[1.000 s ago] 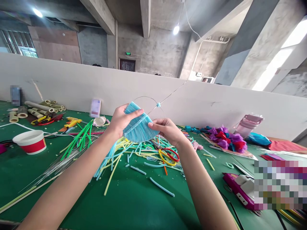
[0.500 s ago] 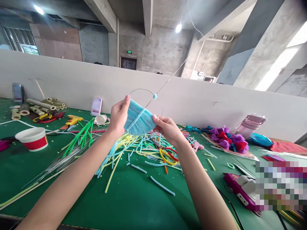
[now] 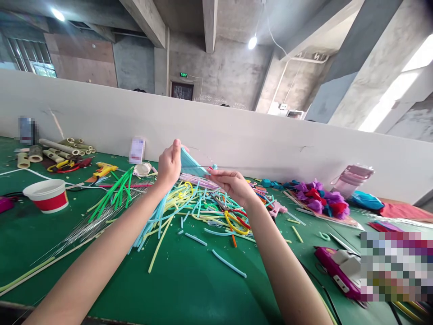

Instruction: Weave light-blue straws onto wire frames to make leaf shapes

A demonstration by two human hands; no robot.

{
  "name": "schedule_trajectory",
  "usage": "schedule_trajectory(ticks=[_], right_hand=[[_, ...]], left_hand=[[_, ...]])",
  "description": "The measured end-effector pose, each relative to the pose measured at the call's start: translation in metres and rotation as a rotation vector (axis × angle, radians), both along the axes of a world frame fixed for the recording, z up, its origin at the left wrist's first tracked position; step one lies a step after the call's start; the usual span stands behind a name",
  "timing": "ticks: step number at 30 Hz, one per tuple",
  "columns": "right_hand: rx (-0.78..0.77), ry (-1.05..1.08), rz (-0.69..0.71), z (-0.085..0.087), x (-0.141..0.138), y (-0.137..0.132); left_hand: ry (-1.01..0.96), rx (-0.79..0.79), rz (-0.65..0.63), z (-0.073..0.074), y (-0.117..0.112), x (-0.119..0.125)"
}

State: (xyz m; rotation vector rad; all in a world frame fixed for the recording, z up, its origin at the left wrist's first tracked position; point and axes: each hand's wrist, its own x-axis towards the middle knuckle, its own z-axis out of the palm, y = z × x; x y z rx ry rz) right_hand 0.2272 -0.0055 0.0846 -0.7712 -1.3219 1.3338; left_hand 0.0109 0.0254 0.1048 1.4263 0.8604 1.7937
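In the head view, the light-blue piece (image 3: 191,163) is held up in the air between the two hands, above the green table (image 3: 203,280) and in front of the white partition (image 3: 264,135); it shows as a narrow, foreshortened wedge, its long axis sloping from upper left at one hand down to lower right at the other; the wider end lies to the left and the narrow end points right and slightly down; a small blue knot (image 3: 214,167) sits just beyond that narrow end, close to the right fingertips.

The left hand (image 3: 170,164) grips the wider end, thumb standing upright along the edge, the other fingers curled and partly hidden; the right hand (image 3: 233,183) pinches the narrow end between thumb and forefinger, palm turned inward, though whether a strand is caught there too cannot be told.

Below the hands lies a loose heap of yellow, blue and green tubes (image 3: 162,212); scissors (image 3: 229,225) with yellow and red handles rest at its right side; bright green tubes (image 3: 123,189) lie across thin wires (image 3: 91,225) to the left, with a red-and-white cup (image 3: 50,203) farther left and a yellow glue gun (image 3: 104,169) behind; purple and red petals (image 3: 316,196) are heaped at right, near a pink bottle (image 3: 353,178).
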Motion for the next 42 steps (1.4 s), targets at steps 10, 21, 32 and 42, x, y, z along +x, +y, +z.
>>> schedule_trajectory(ticks=[10,21,32,42], right_hand=[[0.141,0.179,-0.264,0.006,-0.009,-0.003],[0.066,-0.001,-0.132,0.012,-0.021,-0.016],[0.003,0.029,-0.151,0.014,-0.02,-0.017],[0.014,0.043,-0.191,0.017,-0.023,-0.021]], left_hand=[[-0.218,-0.322,-0.628,0.01,-0.008,0.002],[0.016,-0.296,-0.529,0.002,-0.013,0.007],[0.192,-0.331,-0.521,0.014,-0.026,0.001],[0.249,-0.347,-0.498,0.018,-0.031,0.003]])
